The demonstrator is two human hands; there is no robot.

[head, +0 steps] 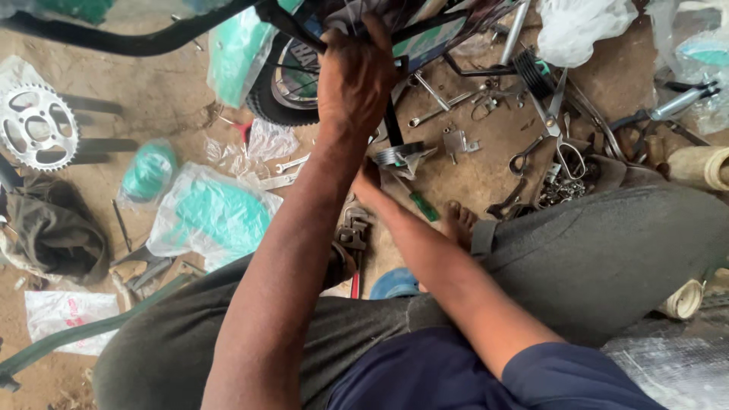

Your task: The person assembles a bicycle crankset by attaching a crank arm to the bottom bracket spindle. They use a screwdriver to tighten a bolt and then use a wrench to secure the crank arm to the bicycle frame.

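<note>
1. Head view: the left hand is raised and its fingers are clenched over a black frame bar of the bike, just above and to the right of the black tyre. If that grip slackens, the frame may swing down toward the legs.
2. Head view: the right hand sits below and right of the tyre, mostly hidden behind the left forearm. It is at a green-handled screwdriver, but I cannot tell whether its fingers are closed on it. A half-held tool could slip and jab the bare foot, which lies just right of it.
3. Head view: right of the tyre, loose spanners, scissors and small metal parts lie scattered on the dirt floor. A shifting leg could scatter or bury them.
4. Head view: well left of the tyre lies a toothed sprocket, and plastic bags below it could hide small pieces.
</note>
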